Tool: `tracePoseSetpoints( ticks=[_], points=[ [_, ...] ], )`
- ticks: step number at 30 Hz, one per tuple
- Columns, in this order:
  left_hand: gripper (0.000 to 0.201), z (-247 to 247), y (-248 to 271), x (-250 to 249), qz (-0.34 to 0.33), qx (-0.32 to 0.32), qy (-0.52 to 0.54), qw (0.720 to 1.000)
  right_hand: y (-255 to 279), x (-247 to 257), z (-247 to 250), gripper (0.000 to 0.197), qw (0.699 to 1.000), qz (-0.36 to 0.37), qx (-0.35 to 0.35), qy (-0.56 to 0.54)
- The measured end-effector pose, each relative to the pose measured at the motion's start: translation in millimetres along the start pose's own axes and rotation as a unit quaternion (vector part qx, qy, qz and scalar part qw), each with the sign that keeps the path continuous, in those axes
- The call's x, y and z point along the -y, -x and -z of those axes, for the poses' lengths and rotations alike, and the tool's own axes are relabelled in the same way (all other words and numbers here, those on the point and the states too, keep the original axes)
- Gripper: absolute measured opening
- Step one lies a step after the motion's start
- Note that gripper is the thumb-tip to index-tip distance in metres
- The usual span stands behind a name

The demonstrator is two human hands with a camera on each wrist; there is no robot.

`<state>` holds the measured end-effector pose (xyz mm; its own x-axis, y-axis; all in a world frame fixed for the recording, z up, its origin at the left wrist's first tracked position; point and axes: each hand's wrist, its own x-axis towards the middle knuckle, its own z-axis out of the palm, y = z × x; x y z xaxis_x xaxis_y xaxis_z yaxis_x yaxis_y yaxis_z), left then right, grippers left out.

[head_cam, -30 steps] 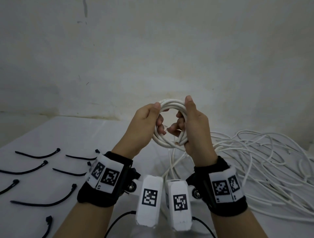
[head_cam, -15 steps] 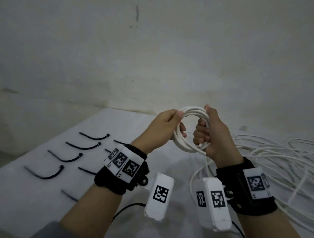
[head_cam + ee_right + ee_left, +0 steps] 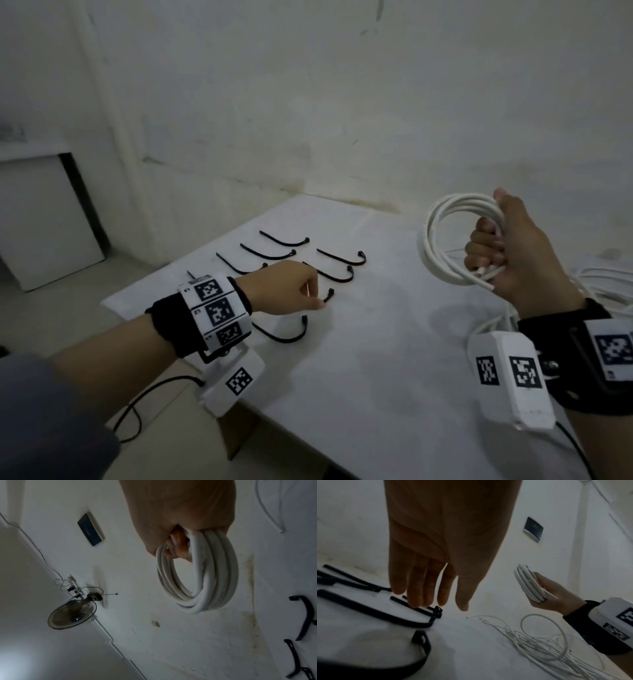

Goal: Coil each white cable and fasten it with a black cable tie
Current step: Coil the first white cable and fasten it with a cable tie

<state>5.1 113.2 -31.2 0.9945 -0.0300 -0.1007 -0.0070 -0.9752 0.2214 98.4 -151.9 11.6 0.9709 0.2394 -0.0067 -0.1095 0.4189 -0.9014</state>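
The right hand (image 3: 513,253) grips the coiled white cable (image 3: 445,240) above the tabletop (image 3: 376,359), while the left hand (image 3: 284,287), fingers loosely curled, touches a black cable tie (image 3: 328,296).

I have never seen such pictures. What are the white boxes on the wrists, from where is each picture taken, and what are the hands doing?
No machine here: a person works with bare hands. The white boxes are cameras strapped to the wrists; a third camera sits on the head. The wide picture comes from the head, the other two look along each hand.

On the white table lie black cable ties in rows, and a loose heap of white cable.

The right hand grips a coiled cable in the air. The left hand reaches down to one tie; its fingers touch it, but whether they grip it I cannot tell.
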Motion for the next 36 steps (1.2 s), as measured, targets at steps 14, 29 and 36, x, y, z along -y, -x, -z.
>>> tracePoseSetpoints(
  ticks=[14, 29, 36],
  points=[
    [0.038, -21.1, 1.5, 19.2, 0.029, 0.093, -0.003, 0.995, -0.4, -4.6, -2.9, 0.050, 1.000, 0.001, -0.008, 0.030],
    [0.003, 35.8, 4.0, 26.3, 0.000, 0.135, 0.262, 0.956, -4.1, -7.5, -0.3, 0.049, 0.999, -0.001, -0.027, 0.037],
    [0.008, 63.7, 5.4, -7.5, -0.167, -0.089, 0.507, 0.841, -5.7, -5.3, 2.7, 0.050, 0.999, 0.002, -0.039, 0.009]
  ],
)
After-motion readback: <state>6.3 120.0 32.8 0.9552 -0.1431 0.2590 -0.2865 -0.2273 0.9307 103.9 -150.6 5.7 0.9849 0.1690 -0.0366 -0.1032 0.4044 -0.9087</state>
